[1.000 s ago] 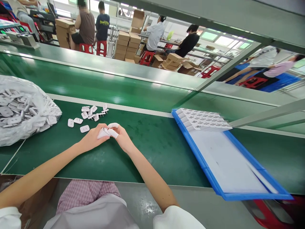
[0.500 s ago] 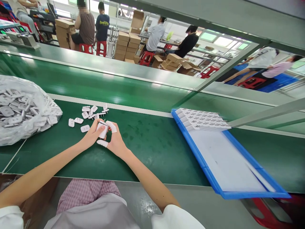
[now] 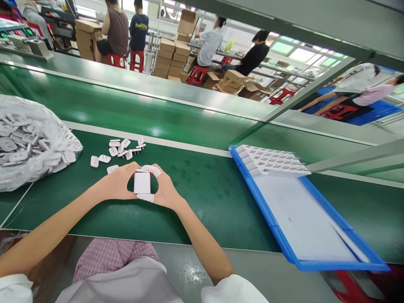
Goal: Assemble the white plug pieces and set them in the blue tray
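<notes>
A small white plastic case (image 3: pixel 142 182), squarish with a smooth flat face toward me, is gripped between both hands above the green bench. My left hand (image 3: pixel 118 182) holds it from the left, thumb at the lower edge and fingers at the upper. From the right, my right hand (image 3: pixel 166 188) pinches its top and bottom edges; white covers sit on its thumb and index finger. Just beyond my hands lie several loose white plates with prongs (image 3: pixel 121 147). One more white plate (image 3: pixel 112 168) is partly hidden behind my left hand.
A clear plastic bag (image 3: pixel 47 139) full of white plates stands at the left. To the right, a blue-edged tray (image 3: pixel 265 210) has rows of white pieces (image 3: pixel 274 160) at its far end. A metal post (image 3: pixel 315 86) slants across the far right side. People sit beyond the bench.
The white case has turned so its flat face points toward me and has come slightly nearer. My left hand has shifted from its front to its left side; both hands now span it.
</notes>
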`<state>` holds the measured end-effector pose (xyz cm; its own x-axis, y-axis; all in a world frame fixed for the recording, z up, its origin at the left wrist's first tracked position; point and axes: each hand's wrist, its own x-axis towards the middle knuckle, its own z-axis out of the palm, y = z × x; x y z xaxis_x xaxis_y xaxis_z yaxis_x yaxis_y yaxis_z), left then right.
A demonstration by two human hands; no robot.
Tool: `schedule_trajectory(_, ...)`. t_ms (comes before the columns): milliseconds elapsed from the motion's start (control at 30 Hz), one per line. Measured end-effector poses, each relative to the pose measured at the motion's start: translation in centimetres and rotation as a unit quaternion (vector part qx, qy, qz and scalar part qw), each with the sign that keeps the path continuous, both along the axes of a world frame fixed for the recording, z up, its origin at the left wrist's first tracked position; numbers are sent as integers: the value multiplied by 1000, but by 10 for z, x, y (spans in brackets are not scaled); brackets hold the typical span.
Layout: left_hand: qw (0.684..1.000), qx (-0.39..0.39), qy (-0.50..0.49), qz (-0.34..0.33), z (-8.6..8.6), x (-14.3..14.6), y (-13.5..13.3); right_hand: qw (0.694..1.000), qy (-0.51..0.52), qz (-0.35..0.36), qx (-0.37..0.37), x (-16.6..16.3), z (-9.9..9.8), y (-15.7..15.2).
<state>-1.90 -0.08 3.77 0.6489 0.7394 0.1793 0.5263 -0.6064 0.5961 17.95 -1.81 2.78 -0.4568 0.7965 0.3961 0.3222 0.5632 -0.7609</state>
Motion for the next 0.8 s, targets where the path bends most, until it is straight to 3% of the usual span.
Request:
schedule_trajectory(133,997,76,-12,2,-9,4,0,1000,-5,10,3,0,-3,0)
schedule_trajectory(400,990,113,-77,8,-17,12,-3,998,24,-41,-39,-10,-11,-6)
schedule_trajectory(567,987,140,-82,19,-20,20,-9,989,86,-115,21,-19,-24,-13)
schedule_trajectory(800,998,59,-13,37,-16,26,-13,982,-12,-146,117,-12,-34,-8)
